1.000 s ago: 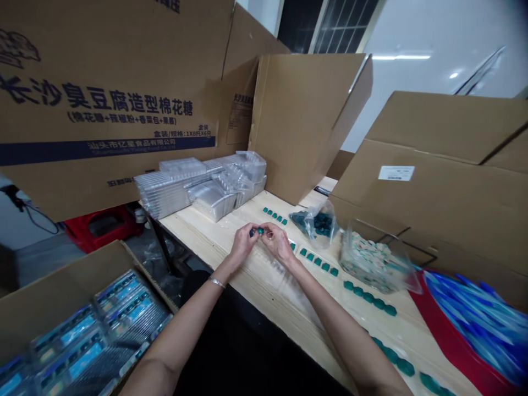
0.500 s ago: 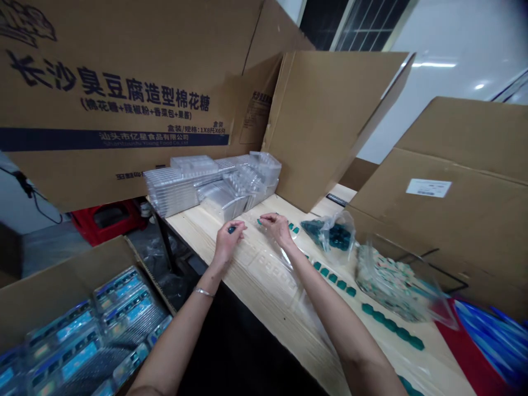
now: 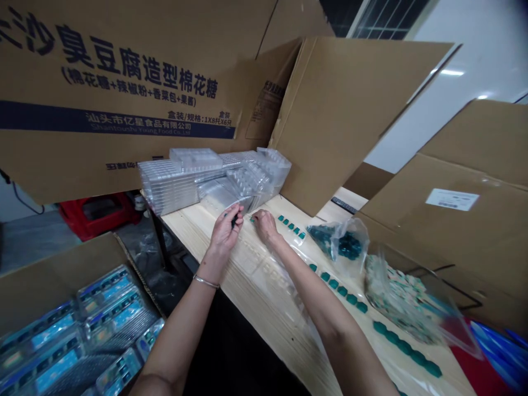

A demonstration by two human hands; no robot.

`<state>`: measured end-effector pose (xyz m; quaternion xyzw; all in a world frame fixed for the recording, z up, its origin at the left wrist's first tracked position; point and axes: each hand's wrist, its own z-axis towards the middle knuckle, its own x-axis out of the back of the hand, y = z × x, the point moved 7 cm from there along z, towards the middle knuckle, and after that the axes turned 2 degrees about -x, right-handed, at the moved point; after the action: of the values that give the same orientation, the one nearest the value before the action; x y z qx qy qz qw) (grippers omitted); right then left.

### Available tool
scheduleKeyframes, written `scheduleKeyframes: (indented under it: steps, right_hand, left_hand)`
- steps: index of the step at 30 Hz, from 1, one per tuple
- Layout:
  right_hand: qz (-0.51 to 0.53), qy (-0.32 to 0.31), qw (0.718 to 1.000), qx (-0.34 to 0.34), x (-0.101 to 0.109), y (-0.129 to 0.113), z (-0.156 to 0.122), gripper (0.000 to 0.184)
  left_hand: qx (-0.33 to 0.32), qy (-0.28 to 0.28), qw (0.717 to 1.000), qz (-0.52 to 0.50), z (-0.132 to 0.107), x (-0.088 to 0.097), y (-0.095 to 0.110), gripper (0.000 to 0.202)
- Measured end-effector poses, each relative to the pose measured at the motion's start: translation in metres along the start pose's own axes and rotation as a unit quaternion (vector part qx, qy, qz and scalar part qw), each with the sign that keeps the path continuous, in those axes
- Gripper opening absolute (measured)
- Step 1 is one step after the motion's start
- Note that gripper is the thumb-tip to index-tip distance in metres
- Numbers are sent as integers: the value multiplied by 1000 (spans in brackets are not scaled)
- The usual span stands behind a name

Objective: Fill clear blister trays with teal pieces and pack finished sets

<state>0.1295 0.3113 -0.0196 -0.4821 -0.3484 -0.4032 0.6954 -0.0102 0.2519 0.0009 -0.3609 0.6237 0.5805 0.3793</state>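
Note:
My left hand (image 3: pixel 225 231) is raised a little above the wooden table (image 3: pixel 206 228), its fingers pinched on a small dark teal piece (image 3: pixel 234 219). My right hand (image 3: pixel 264 224) rests on the table beside it, fingertips pressed on a small green piece (image 3: pixel 252 219) at the near end of a clear plastic tray (image 3: pixel 264 264) that lies flat under my forearm. A stack of clear plastic trays (image 3: pixel 206 176) stands just beyond both hands.
Rows of small green pieces (image 3: pixel 338 286) run along the table. A clear bag of dark teal pieces (image 3: pixel 340 245) and a bag of pale pieces (image 3: pixel 400 297) lie to the right. Big cardboard boxes (image 3: pixel 350 110) wall the back. A box of blue packs (image 3: pixel 61 330) sits lower left.
My hands, joined on one piece a second ago, have come apart. The left keeps a dark piece and has lifted; the right has gone down to the tray's end.

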Motion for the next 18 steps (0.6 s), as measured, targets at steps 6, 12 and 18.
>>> scheduleKeyframes:
  steps: [6, 12, 18]
  right_hand:
    - [-57, -9, 998, -5, -4, -1, 7, 23]
    - [-81, -23, 996, -8, -8, 3, 14, 20]
    - [-92, -27, 995, -10, -17, 4, 12, 20]
  left_hand:
    - [17, -5, 999, -33, 10, 1, -7, 6]
    - [34, 0, 997, -72, 8, 7, -12, 9]
    - [28, -11, 998, -63, 4, 6, -15, 10]
